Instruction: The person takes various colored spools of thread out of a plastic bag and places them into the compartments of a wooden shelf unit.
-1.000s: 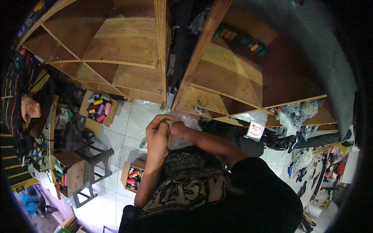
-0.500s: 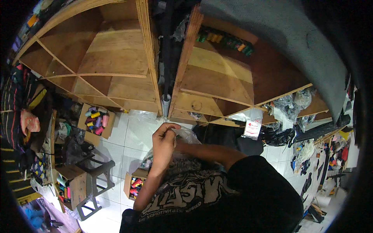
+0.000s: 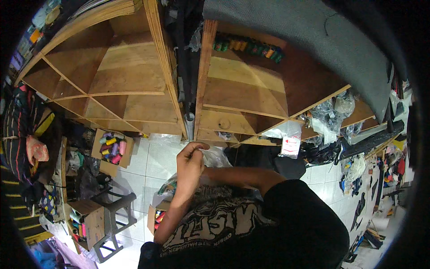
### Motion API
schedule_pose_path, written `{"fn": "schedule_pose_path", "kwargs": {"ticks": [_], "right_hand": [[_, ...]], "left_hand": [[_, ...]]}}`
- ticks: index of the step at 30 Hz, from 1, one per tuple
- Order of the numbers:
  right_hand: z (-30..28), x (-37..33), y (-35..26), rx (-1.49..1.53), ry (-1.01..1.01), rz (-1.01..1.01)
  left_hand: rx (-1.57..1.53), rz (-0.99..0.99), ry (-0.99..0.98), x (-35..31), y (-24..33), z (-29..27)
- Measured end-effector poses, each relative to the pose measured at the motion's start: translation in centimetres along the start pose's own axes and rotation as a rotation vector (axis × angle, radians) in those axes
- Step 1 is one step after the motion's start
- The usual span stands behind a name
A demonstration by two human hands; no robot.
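My left hand (image 3: 190, 166) is raised in front of my chest, its fingers curled in a closed pinch at the edge of a clear plastic bag (image 3: 217, 158). The bag hangs behind and below the fingers, and my arms and shirt cover much of it. Coming in from the right, my right forearm (image 3: 242, 176) crosses toward the left wrist. The right hand itself is hidden behind the left one, so its fingers do not show.
Open wooden shelves (image 3: 130, 67) stand ahead, with a row of thread spools (image 3: 248, 46) in the right unit. Cardboard boxes of coloured thread (image 3: 112, 148) and a grey plastic stool (image 3: 118, 215) stand at left. A white-and-red packet (image 3: 290, 145) hangs at right.
My view has shifted slightly, so the right shelves appear further left and the boxes and stool a little further right. Both hands keep nearly the same pose at the bag.
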State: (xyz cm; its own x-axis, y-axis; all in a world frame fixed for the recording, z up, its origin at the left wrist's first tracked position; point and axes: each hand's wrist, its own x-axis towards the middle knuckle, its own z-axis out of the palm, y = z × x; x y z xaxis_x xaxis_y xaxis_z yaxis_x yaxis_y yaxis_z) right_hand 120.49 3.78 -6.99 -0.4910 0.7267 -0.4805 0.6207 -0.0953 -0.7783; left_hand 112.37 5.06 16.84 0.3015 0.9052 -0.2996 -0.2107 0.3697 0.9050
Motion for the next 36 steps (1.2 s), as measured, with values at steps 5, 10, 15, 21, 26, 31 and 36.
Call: {"fn": "schedule_pose_path", "kwargs": {"ticks": [5,10,15,21,26,31,36], "right_hand": [[-0.1,-1.0,0.8,0.025,-0.007,0.021],[0.5,-1.0,0.9,0.033,-0.018,0.024],[0.9,-0.8,0.7,0.043,-0.027,0.029],[0.9,-0.9,0.7,0.061,-0.027,0.041],[0.7,-0.9,0.7,0.081,-0.038,0.043],[0.5,-1.1,0.9,0.110,-0.043,0.055],[0.3,-1.6,1.3,0.159,-0.062,0.061]], "left_hand": [[0.046,0.038,-0.031,-0.4,-0.2,0.3],[0.056,-0.009,-0.055,-0.5,-0.8,0.3],[0.076,0.036,-0.064,-0.4,-0.8,0.1],[0.013,-0.015,-0.037,-0.4,-0.5,-0.1],[-0.010,-0.037,-0.017,-0.2,-0.8,-0.5],[0.008,-0.041,-0.038,0.2,-0.9,-0.4],[-0.007,-0.052,-0.045,0.5,-0.9,-0.4]]}}
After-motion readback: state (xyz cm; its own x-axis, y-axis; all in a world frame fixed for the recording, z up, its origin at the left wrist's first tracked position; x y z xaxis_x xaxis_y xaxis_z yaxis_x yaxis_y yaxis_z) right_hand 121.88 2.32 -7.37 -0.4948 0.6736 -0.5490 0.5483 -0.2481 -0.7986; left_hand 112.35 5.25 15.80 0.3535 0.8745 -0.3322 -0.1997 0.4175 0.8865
